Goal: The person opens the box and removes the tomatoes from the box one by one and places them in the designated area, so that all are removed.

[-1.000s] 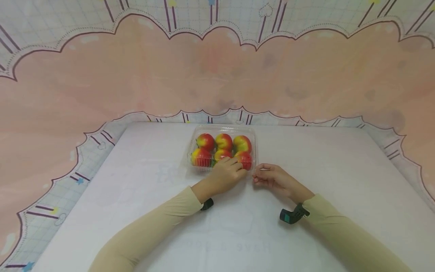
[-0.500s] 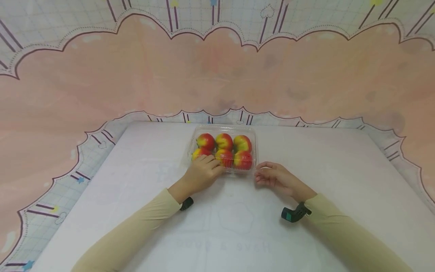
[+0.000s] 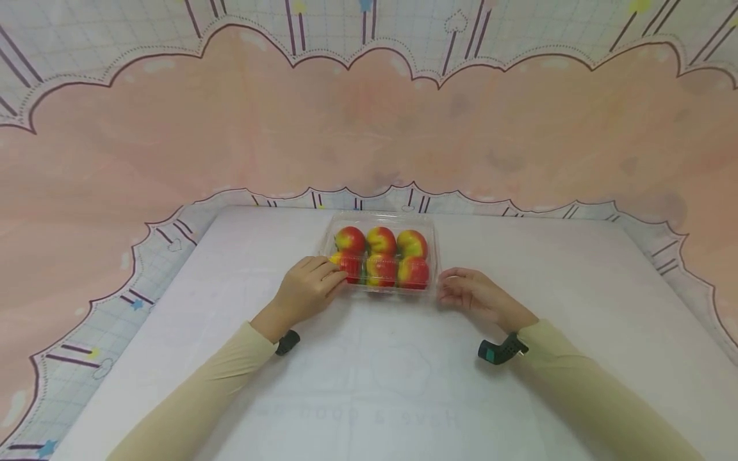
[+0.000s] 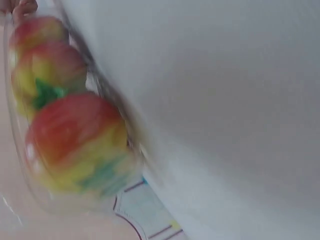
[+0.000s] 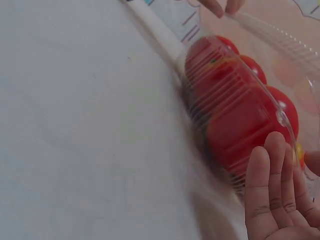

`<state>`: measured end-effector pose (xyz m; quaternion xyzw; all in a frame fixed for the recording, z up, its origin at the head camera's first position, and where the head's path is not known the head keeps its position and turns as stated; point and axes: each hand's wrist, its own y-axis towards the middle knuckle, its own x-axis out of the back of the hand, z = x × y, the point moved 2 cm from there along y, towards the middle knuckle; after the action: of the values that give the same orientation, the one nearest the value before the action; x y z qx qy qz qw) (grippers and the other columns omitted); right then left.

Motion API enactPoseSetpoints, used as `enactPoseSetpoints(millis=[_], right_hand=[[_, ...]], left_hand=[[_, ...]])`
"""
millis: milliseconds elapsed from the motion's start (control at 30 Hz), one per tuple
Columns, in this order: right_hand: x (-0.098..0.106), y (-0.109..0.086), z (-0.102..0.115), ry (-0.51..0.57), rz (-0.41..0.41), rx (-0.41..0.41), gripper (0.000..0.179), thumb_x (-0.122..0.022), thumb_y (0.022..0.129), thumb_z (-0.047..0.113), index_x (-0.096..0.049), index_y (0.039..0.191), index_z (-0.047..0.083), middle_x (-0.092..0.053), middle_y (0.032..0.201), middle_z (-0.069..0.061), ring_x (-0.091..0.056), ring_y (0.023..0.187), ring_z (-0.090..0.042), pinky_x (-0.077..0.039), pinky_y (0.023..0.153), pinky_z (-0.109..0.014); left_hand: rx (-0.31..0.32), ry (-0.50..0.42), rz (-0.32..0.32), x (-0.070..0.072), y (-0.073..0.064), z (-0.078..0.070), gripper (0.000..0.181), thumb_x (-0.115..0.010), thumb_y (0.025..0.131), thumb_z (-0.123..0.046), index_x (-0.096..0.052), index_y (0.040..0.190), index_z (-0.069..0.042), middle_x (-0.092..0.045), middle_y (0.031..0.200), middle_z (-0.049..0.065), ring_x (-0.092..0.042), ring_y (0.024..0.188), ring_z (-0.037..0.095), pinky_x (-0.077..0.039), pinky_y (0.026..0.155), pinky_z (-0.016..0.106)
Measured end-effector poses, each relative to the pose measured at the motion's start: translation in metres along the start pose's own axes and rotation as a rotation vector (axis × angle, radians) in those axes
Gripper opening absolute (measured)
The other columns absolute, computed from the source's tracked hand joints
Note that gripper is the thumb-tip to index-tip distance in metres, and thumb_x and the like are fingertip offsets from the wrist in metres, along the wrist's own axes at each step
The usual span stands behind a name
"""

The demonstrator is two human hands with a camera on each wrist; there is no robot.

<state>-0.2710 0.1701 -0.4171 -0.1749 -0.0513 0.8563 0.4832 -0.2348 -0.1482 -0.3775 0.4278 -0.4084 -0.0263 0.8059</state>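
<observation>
A clear plastic clamshell box [image 3: 435,256] stands at the back middle of the table, holding several red-and-yellow fruits [image 3: 380,269] in two rows. At its front left corner is my left hand [image 3: 307,288], bent fingers at the lid's edge. In the right wrist view, left fingertips [image 5: 222,9] pinch the rim of the lid [image 5: 280,40], which stands up from the base. My right hand [image 3: 475,294] is beside the front right corner. Its fingers [image 5: 257,185] lie nearly straight along the ribbed side, with the thumb [image 5: 312,162] apart from them.
The white table [image 3: 369,384] bears faint printed lettering and ends just behind the box. A patterned pink curtain [image 3: 369,128] hangs behind it. Each wrist carries a dark strapped camera, such as the right wrist camera [image 3: 498,349].
My left hand has slid leftward along the front of the box, from near its right corner to its left corner. The right hand has shifted slightly up and right, staying by the right corner.
</observation>
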Motion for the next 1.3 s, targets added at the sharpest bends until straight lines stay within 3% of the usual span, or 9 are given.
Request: enactPoseSetpoints(millis=[133, 333, 633, 733, 1000, 1200, 1300], right_hand=[[0.003, 0.006, 0.003, 0.023, -0.019, -0.012, 0.018, -0.040, 0.099, 0.004, -0.057, 0.098, 0.009, -0.067, 0.088, 0.002, -0.067, 0.081, -0.011, -0.057, 0.079, -0.023], [0.006, 0.011, 0.008, 0.035, -0.081, -0.057, 0.011, -0.043, 0.099, 0.009, -0.050, 0.106, 0.005, -0.067, 0.090, 0.000, -0.066, 0.082, -0.011, -0.057, 0.079, -0.023], [0.007, 0.017, 0.012, 0.041, -0.104, -0.065, 0.012, -0.043, 0.099, 0.010, -0.050, 0.108, 0.005, -0.068, 0.090, 0.000, -0.066, 0.082, -0.012, -0.057, 0.077, -0.023], [0.008, 0.019, 0.013, 0.036, -0.100, -0.059, 0.014, -0.044, 0.099, 0.010, -0.051, 0.109, 0.004, -0.067, 0.090, 0.000, -0.066, 0.082, -0.012, -0.057, 0.077, -0.022], [0.010, 0.025, 0.014, 0.053, -0.116, -0.073, 0.017, -0.045, 0.099, 0.012, -0.050, 0.113, 0.003, -0.067, 0.089, 0.000, -0.066, 0.083, -0.011, -0.057, 0.077, -0.023], [0.009, 0.031, 0.017, 0.037, -0.140, -0.094, 0.028, -0.046, 0.099, 0.013, -0.044, 0.123, 0.000, -0.065, 0.090, 0.000, -0.065, 0.083, -0.011, -0.057, 0.079, -0.023], [0.009, 0.034, 0.018, 0.011, -0.138, -0.091, 0.037, -0.045, 0.099, 0.013, -0.039, 0.132, -0.004, -0.063, 0.091, 0.001, -0.064, 0.083, -0.011, -0.056, 0.080, -0.022]], left_hand=[[0.024, 0.013, -0.028, 0.004, -0.005, 0.010, 0.019, -0.082, 0.068, -0.015, -0.072, 0.081, -0.006, -0.070, 0.075, 0.006, -0.062, 0.072, 0.022, -0.055, 0.067, 0.033], [0.073, 0.017, -0.075, 0.009, -0.012, 0.025, 0.021, -0.081, 0.068, -0.012, -0.071, 0.084, -0.003, -0.070, 0.078, 0.009, -0.063, 0.072, 0.024, -0.056, 0.066, 0.036], [0.301, -0.115, -0.129, 0.011, -0.014, 0.042, 0.017, -0.077, 0.070, -0.009, -0.070, 0.085, -0.003, -0.068, 0.081, 0.010, -0.061, 0.075, 0.025, -0.054, 0.066, 0.037], [0.360, -0.175, -0.133, 0.008, -0.016, 0.048, 0.018, -0.077, 0.071, -0.008, -0.070, 0.086, -0.004, -0.068, 0.084, 0.010, -0.061, 0.078, 0.025, -0.054, 0.070, 0.038], [0.483, -0.321, -0.069, -0.010, -0.016, 0.066, 0.020, -0.076, 0.075, -0.004, -0.070, 0.094, -0.005, -0.067, 0.096, 0.009, -0.059, 0.094, 0.023, -0.051, 0.087, 0.035], [0.559, -0.458, -0.063, -0.023, -0.013, 0.079, 0.019, -0.071, 0.078, 0.002, -0.071, 0.096, -0.001, -0.069, 0.099, 0.014, -0.061, 0.097, 0.028, -0.050, 0.091, 0.041], [0.637, -0.524, -0.045, -0.030, -0.010, 0.085, 0.018, -0.069, 0.081, 0.002, -0.071, 0.099, 0.000, -0.070, 0.101, 0.015, -0.063, 0.100, 0.029, -0.050, 0.092, 0.043]])
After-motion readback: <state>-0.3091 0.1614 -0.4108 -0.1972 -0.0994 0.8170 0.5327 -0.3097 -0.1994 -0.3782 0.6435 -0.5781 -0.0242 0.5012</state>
